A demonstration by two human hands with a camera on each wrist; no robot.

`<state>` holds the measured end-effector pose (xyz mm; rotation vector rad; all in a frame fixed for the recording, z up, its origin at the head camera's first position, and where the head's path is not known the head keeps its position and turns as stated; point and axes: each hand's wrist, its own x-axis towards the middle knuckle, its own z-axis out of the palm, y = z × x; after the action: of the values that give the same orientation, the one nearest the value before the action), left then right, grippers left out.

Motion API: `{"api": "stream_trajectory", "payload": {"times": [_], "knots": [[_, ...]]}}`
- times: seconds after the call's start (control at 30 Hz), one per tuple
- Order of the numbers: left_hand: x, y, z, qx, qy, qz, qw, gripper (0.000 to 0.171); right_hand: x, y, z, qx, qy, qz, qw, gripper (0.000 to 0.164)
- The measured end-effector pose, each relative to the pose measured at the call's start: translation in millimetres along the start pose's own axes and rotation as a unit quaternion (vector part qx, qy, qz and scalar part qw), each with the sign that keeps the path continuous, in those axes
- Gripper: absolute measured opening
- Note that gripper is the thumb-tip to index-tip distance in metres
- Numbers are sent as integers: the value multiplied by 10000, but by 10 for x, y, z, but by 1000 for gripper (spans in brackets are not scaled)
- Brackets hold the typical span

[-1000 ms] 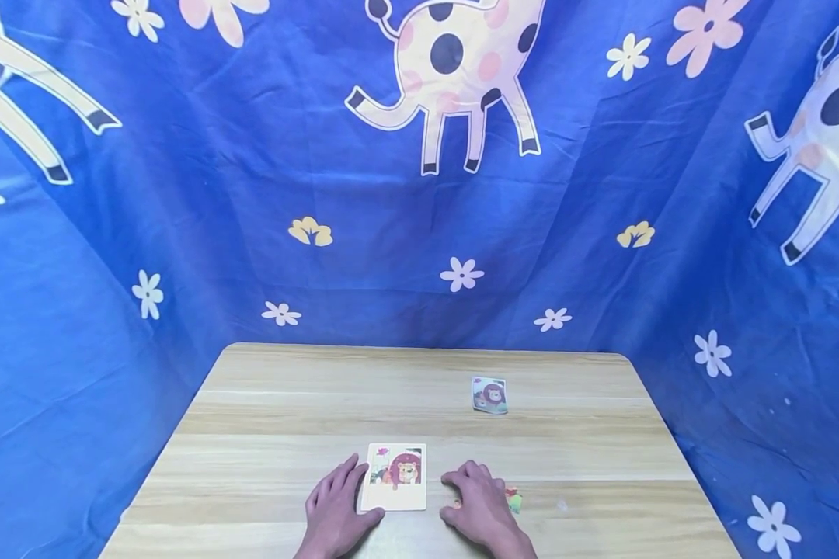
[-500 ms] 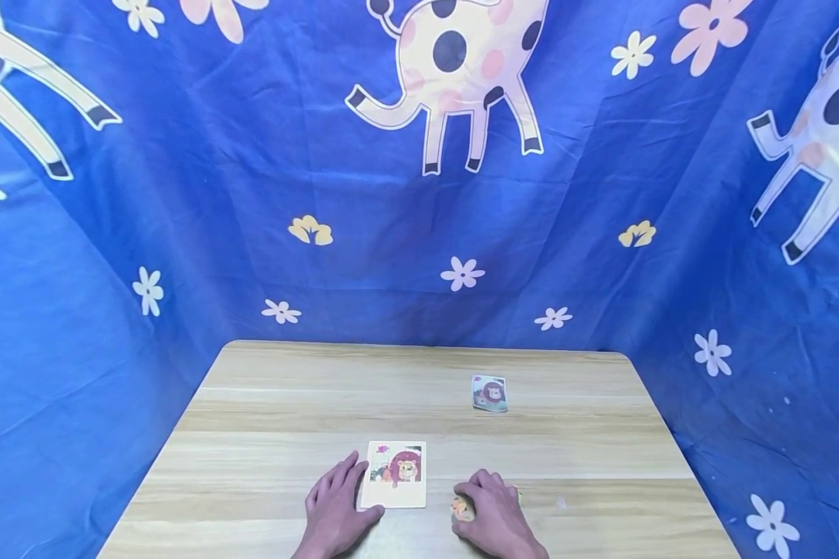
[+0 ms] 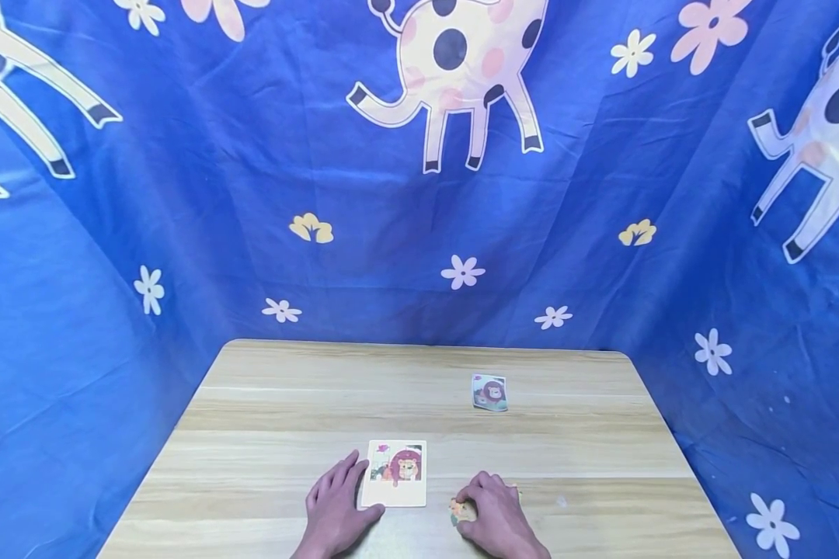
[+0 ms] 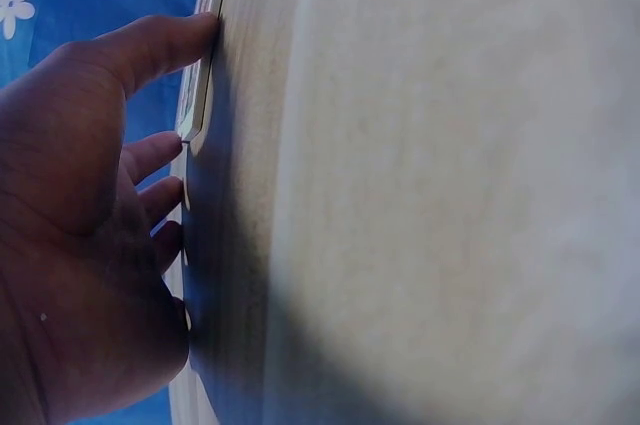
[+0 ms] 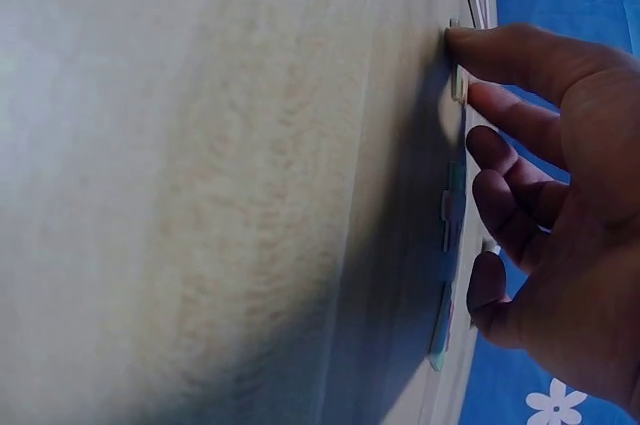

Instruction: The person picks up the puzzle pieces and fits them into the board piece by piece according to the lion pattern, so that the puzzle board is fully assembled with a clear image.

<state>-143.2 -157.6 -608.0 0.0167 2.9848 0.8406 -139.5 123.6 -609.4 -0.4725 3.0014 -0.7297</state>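
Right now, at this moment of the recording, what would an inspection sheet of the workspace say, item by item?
Surface: wood-grain table, pale and rounded at its far corners.
Job's things: puzzle board with a lion picture above a plain pale strip; loose piece to its right; more pieces beneath the right hand, partly hidden; lion picture card farther back.
Clutter: small pale scrap, unidentifiable.
Grips: left grip touches the board's edge near a corner; right grip pinches the loose piece.
Cables: nothing seen.
Surroundings: blue curtain printed with flowers and spotted animals.
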Motion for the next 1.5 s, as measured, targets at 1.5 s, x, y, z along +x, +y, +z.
{"api": "stream_trajectory", "payload": {"times": [1.5], "knots": [[12, 6, 18, -12, -6, -48, 10000, 81, 32, 4, 51, 937, 209, 263, 9950, 37]]}}
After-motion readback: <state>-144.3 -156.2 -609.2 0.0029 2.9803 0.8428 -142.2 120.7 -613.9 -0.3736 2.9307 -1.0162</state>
